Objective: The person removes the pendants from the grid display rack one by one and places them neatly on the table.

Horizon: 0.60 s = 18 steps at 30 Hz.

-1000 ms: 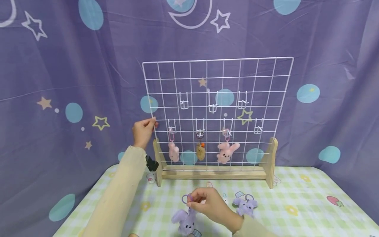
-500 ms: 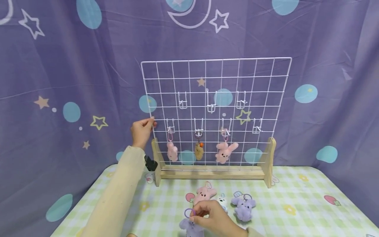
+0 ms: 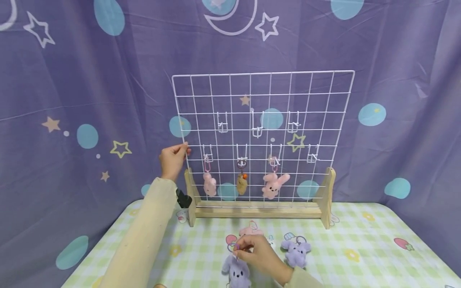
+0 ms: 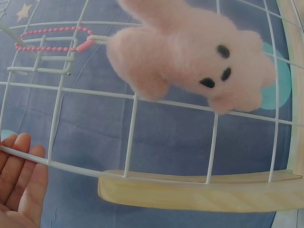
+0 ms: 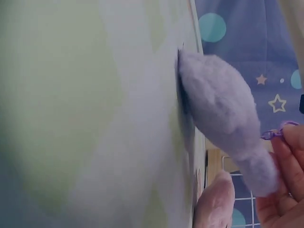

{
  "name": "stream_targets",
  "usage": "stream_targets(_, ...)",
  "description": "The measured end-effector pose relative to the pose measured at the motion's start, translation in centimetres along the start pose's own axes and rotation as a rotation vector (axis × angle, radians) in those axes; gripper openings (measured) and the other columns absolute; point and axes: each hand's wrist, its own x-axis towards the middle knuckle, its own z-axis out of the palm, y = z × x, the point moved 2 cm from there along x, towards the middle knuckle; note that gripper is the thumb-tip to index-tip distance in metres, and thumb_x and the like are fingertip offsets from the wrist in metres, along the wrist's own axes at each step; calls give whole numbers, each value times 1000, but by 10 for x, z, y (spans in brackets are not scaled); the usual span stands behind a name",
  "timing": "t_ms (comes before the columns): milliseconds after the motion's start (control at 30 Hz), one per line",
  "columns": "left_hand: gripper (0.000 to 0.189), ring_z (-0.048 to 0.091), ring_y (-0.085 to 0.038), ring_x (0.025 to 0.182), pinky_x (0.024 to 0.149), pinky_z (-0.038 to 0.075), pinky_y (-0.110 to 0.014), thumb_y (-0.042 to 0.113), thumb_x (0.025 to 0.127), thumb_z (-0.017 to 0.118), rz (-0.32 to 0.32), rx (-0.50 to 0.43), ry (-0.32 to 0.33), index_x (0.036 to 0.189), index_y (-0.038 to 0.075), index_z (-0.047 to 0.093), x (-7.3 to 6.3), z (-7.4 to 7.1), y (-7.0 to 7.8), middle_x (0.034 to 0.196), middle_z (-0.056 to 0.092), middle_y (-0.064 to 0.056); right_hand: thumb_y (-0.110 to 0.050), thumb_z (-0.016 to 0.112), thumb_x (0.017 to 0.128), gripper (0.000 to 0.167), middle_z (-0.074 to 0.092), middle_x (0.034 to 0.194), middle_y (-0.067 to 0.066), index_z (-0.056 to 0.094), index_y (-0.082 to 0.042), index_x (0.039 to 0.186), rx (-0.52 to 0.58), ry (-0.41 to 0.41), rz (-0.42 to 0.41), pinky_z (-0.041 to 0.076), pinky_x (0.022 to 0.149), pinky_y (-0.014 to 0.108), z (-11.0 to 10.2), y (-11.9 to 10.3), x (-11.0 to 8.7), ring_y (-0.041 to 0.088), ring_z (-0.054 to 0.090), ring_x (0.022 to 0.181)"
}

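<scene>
The cream-sleeved left arm (image 3: 144, 232) stretches forward, the left hand (image 3: 173, 160) raised and pinching — while the right hand (image 3: 262, 256) sits lower and closer in, thumb (image 3: 243, 255) and fingers (image 3: 248, 240) meeting in a pinch beyond a cream cuff (image 3: 300, 277)

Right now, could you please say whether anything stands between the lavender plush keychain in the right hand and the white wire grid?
A fluffy pink plush lies on the green-checked tablecloth between the lavender plush keychain and the white wire grid, partly behind the right hand; nothing visible blocks the way above.
</scene>
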Motion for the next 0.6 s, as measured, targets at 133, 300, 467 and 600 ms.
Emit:
stream_targets(133,30,64,-12,67,57,47,-11,30,89,65,2,6,0,94,2,75,-1,0,0,82,72,-12,-2,69,82,3,67,74,3,68,-5,80,-60,4,34,51,65,20,1,6,5,-1,56,67)
stream_targets(300,30,63,-10,67,57,47,-12,31,90,64,-3,19,-8,95,3,75,0,0,0,85,72,-14,1,69,80,6,67,70,2,69,-5,78,-91,-7,75,49,57,17,2,9,10,-3,52,62)
stream_targets(467,29,66,-14,70,57,47,-11,29,90,65,5,15,-3,95,2,75,0,-1,0,84,72,-14,2,69,78,8,64,66,-2,69,-5,73,-169,11,43,47,55,16,3,12,15,-4,48,60)
stream_targets(600,30,65,-10,68,57,47,-11,29,90,65,6,17,-4,95,2,75,0,-1,-1,84,72,-14,3,70,76,7,62,67,-3,71,-4,73,-187,32,47,46,55,17,2,14,18,-3,47,63)
